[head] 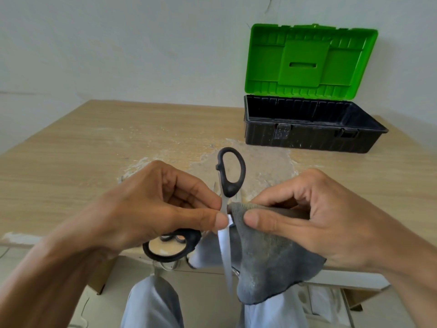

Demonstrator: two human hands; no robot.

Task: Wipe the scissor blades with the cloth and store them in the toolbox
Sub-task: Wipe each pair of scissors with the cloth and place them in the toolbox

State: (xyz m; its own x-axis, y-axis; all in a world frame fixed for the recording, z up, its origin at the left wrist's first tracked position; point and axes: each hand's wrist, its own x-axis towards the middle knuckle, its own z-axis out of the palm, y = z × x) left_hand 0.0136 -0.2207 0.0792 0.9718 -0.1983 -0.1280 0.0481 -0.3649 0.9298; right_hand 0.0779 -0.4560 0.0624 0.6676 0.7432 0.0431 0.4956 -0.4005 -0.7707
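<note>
My left hand (151, 209) pinches the scissors (230, 176) near the pivot, between thumb and fingers. The scissors are spread open, one black handle loop pointing up and away, the other loop (171, 247) hanging below my left hand. One steel blade (224, 252) points down toward my lap. My right hand (314, 218) pinches a grey cloth (267, 261) against the scissors right beside the pivot, and the rest of the cloth hangs down. The toolbox (309, 136) stands open at the back right, with a black base and a raised green lid (307, 62).
The wooden table (94, 150) has a worn, whitish patch in its middle, behind the scissors. Its front edge runs under my hands, and my knees in light trousers show below it. A white wall stands behind the table.
</note>
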